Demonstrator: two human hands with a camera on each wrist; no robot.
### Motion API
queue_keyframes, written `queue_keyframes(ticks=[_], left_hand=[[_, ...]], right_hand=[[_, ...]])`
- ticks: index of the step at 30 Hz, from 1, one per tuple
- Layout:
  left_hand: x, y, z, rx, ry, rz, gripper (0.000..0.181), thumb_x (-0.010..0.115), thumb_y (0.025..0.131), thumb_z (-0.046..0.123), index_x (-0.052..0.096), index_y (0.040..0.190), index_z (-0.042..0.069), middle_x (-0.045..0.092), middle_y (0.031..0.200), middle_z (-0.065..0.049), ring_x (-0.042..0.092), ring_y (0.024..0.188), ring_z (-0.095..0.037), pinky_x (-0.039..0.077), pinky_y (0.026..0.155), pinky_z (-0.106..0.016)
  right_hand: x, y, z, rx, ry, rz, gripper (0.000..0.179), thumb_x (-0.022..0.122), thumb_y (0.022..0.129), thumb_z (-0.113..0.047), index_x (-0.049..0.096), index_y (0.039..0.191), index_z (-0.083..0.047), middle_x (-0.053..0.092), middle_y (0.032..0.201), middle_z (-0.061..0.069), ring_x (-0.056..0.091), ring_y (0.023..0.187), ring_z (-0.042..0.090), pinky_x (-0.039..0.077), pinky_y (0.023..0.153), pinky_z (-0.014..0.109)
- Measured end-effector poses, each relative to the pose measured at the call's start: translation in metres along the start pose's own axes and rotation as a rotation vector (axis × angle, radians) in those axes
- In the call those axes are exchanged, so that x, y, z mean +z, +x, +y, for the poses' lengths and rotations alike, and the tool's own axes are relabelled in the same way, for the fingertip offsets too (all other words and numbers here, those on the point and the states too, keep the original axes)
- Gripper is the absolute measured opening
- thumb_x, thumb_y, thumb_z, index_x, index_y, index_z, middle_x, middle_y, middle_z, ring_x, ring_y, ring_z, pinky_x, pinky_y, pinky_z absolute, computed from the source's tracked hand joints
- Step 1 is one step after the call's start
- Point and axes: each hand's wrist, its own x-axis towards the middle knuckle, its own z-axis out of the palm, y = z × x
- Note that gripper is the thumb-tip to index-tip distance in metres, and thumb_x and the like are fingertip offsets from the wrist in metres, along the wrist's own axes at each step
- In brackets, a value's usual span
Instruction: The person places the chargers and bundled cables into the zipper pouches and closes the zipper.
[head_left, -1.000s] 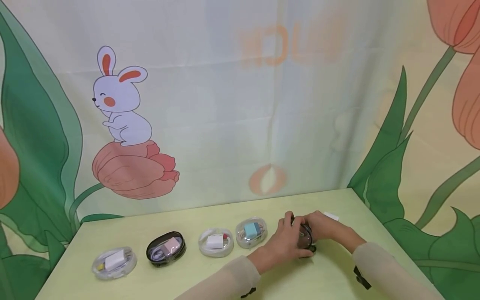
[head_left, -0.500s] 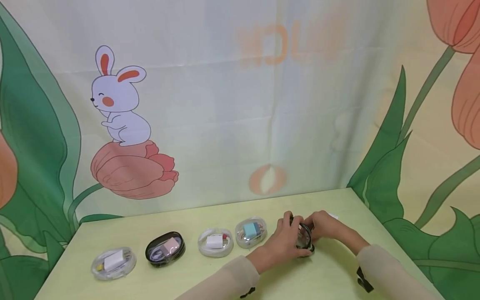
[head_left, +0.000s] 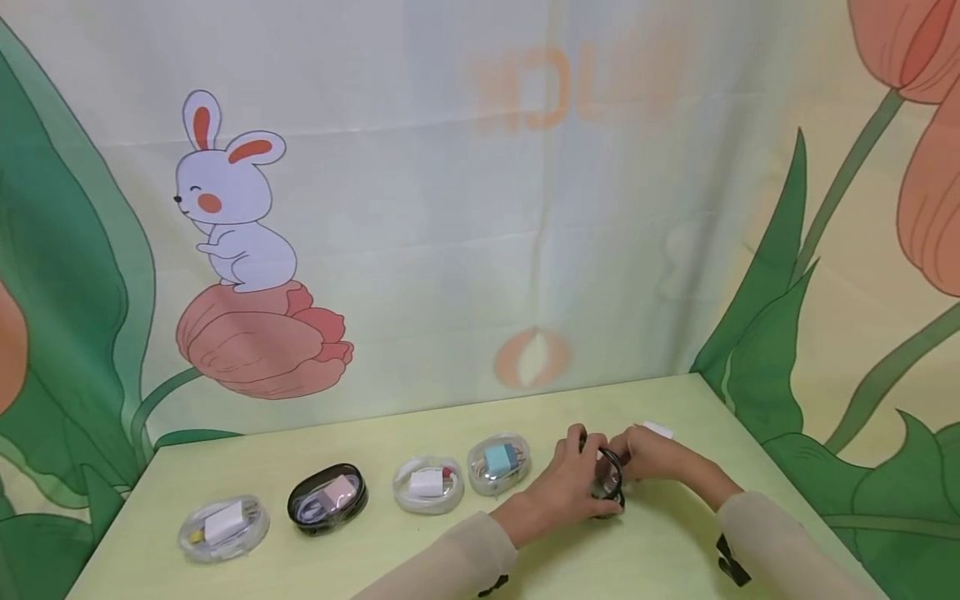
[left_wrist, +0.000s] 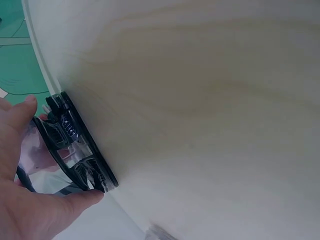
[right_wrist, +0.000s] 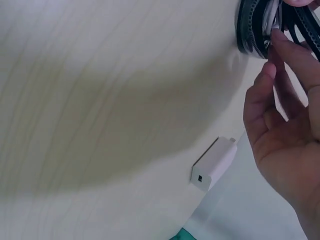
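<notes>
My left hand (head_left: 562, 479) grips a small clear zip case (head_left: 606, 477) with black edging, standing on its side near the table's right. Its thumb and fingers span the case, and in the left wrist view the black zip edge (left_wrist: 82, 132) stands parted. My right hand (head_left: 654, 454) is at the far side of the case, its fingertips at the opening. In the right wrist view those fingers pinch a pale strand like a cable (right_wrist: 272, 15), mostly hidden inside the case. Close by on the table lies a white charger plug (right_wrist: 215, 160).
A row of similar cases lies to the left: a clear one with a blue plug (head_left: 498, 463), one with a white plug (head_left: 427, 485), a black-edged one (head_left: 327, 498) and another clear one (head_left: 223, 529). A printed curtain (head_left: 405, 250) hangs behind the table (head_left: 540, 408).
My right hand has shifted slightly at the case's opening, and the case has turned a little in my left hand. The rest of the row stays put while the head view drifts slightly.
</notes>
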Motion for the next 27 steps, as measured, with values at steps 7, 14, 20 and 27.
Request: queue_keyframes(ticks=[7,14,20,27], left_hand=[[0.0,0.0,-0.002,0.006,-0.001,0.015,0.078,0.081,0.084,0.049,0.035,0.14,0.022,0.027,0.148,-0.011,0.044,0.129,-0.032,0.053,0.093,-0.032],[-0.002,0.0,-0.002,0.006,0.03,0.008,0.082,0.08,0.084,0.051,0.033,0.145,0.022,0.028,0.148,-0.011,0.043,0.129,-0.033,0.052,0.094,-0.033],[-0.003,0.0,-0.002,-0.005,0.027,-0.012,0.082,0.078,0.085,0.052,0.033,0.146,0.023,0.026,0.152,-0.011,0.04,0.135,-0.034,0.053,0.091,-0.033],[-0.002,0.0,-0.004,-0.01,0.036,-0.005,0.081,0.077,0.086,0.053,0.032,0.147,0.024,0.023,0.156,-0.012,0.038,0.139,-0.035,0.054,0.092,-0.034]], right_hand=[[0.005,0.004,0.001,-0.083,-0.212,0.021,0.021,0.075,0.078,0.012,0.077,0.089,-0.007,0.07,0.076,-0.003,0.048,0.063,0.0,0.045,0.059,0.021],[0.001,-0.001,0.002,-0.103,-0.493,0.098,0.018,0.081,0.085,-0.006,0.076,0.102,-0.01,0.067,0.091,-0.007,0.061,0.082,0.013,0.052,0.073,0.032],[-0.014,-0.01,0.021,0.027,-0.442,0.216,0.024,0.075,0.091,-0.009,0.074,0.115,-0.007,0.071,0.112,0.007,0.068,0.1,0.028,0.056,0.083,0.041],[-0.021,-0.024,0.054,0.179,-0.415,0.282,0.057,0.078,0.09,-0.017,0.058,0.137,0.006,0.059,0.137,0.027,0.056,0.126,0.045,0.045,0.103,0.057]])
